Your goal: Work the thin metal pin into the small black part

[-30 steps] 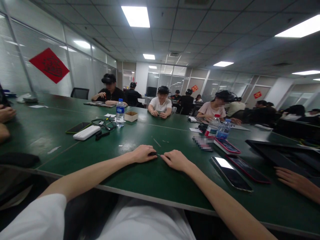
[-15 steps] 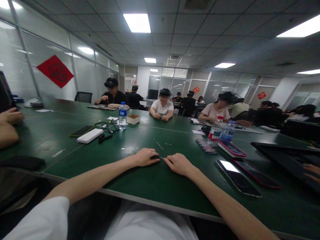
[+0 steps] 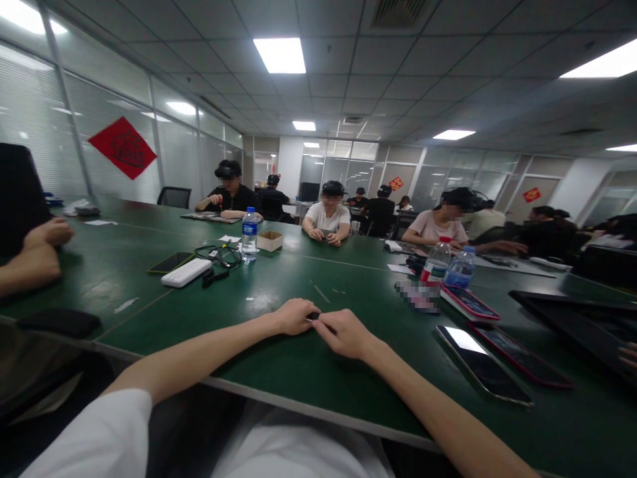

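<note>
My left hand (image 3: 295, 317) is closed around a small dark object (image 3: 313, 317), low over the green table (image 3: 279, 368). Most of that object is hidden by fingers, so its kind is unclear. From the right, my right hand (image 3: 348, 332) meets it, thumb and forefinger pinched at the object's near end. A thin pale bit shows by the fingertips; I cannot tell which hand has it. Both forearms reach in over the table's front edge.
To the left lie a white power bank (image 3: 186, 273), black cables (image 3: 219, 255) and a water bottle (image 3: 249, 236) beside a small box (image 3: 270, 240). Phones (image 3: 482, 365) and two bottles (image 3: 436, 259) stand or lie at right. Other people sit around the table.
My right hand has moved left, closing the small gap to my left hand and the dark object. The whole view has shifted slightly.
</note>
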`<state>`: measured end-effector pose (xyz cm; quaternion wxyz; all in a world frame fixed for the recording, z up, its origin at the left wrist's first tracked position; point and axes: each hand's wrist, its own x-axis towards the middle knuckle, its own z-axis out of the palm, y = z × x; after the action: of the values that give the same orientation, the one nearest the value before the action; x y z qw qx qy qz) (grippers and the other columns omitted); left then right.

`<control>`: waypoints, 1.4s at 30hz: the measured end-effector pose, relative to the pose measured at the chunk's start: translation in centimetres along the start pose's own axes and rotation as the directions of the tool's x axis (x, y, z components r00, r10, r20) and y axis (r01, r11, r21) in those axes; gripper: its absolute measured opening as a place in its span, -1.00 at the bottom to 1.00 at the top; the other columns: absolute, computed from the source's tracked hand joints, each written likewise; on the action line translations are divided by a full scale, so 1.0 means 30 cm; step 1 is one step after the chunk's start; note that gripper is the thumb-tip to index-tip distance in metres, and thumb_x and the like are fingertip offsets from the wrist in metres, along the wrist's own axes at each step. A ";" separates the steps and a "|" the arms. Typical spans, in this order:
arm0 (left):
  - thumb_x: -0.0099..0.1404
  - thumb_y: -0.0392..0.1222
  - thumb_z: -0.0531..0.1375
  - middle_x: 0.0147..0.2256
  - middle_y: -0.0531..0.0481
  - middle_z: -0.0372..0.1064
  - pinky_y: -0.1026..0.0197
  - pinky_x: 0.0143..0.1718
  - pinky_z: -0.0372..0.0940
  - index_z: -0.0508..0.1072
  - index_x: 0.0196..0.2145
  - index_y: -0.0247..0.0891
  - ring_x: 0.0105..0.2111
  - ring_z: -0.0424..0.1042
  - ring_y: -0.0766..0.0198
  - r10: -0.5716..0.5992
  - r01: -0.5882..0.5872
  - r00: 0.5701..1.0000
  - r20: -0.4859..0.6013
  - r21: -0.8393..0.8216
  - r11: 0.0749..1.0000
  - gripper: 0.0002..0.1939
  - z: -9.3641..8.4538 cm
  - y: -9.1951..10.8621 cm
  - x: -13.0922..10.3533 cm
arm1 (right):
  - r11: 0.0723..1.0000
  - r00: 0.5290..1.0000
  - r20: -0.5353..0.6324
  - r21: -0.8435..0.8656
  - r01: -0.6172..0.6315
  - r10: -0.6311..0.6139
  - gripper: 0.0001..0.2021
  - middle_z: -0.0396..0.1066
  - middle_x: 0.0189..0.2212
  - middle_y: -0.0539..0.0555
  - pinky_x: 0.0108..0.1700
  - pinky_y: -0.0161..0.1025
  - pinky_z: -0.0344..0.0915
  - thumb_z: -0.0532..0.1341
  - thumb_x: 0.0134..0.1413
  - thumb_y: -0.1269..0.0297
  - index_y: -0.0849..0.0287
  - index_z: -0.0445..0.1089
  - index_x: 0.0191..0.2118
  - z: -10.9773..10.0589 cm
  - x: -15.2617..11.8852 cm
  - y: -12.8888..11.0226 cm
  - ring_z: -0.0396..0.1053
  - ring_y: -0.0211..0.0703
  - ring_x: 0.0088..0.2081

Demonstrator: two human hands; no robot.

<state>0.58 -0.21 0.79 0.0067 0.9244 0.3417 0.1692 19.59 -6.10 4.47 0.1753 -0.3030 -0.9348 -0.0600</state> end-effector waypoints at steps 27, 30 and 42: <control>0.35 0.05 0.07 -0.18 -0.05 0.45 0.23 -0.19 0.28 0.45 -0.06 -0.20 -0.20 0.44 0.20 0.049 -0.049 0.991 -0.128 0.005 0.999 -0.64 0.010 -0.004 -0.018 | 0.944 0.935 0.191 -0.204 -0.259 0.298 -0.50 0.50 -0.40 0.09 -0.32 -0.33 0.16 -0.12 0.32 0.00 0.16 0.46 -0.36 -0.012 -0.063 0.123 0.41 -0.19 -0.38; 0.36 0.05 0.07 -0.18 -0.06 0.45 0.23 -0.19 0.28 0.45 -0.06 -0.21 -0.20 0.44 0.20 0.049 -0.050 0.990 -0.130 -0.004 0.999 -0.64 0.008 -0.003 -0.019 | 0.943 0.933 0.200 -0.210 -0.258 0.300 -0.50 0.50 -0.40 0.09 -0.31 -0.33 0.16 -0.12 0.32 0.00 0.15 0.46 -0.35 -0.009 -0.060 0.119 0.41 -0.18 -0.37; 0.36 0.04 0.06 -0.21 -0.06 0.44 0.25 -0.21 0.27 0.46 -0.08 -0.21 -0.23 0.43 0.22 0.051 -0.052 0.992 -0.112 -0.005 0.999 -0.65 0.007 -0.003 -0.020 | 0.925 0.922 0.189 -0.247 -0.289 0.339 -0.47 0.52 -0.36 0.10 -0.31 -0.31 0.19 -0.15 0.32 -0.03 0.14 0.48 -0.32 -0.009 -0.055 0.095 0.43 -0.15 -0.36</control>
<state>0.16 -0.51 0.38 -0.0132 0.9219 0.3170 0.2223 22.57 -4.75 4.14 0.0405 -0.4715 -0.8756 -0.0966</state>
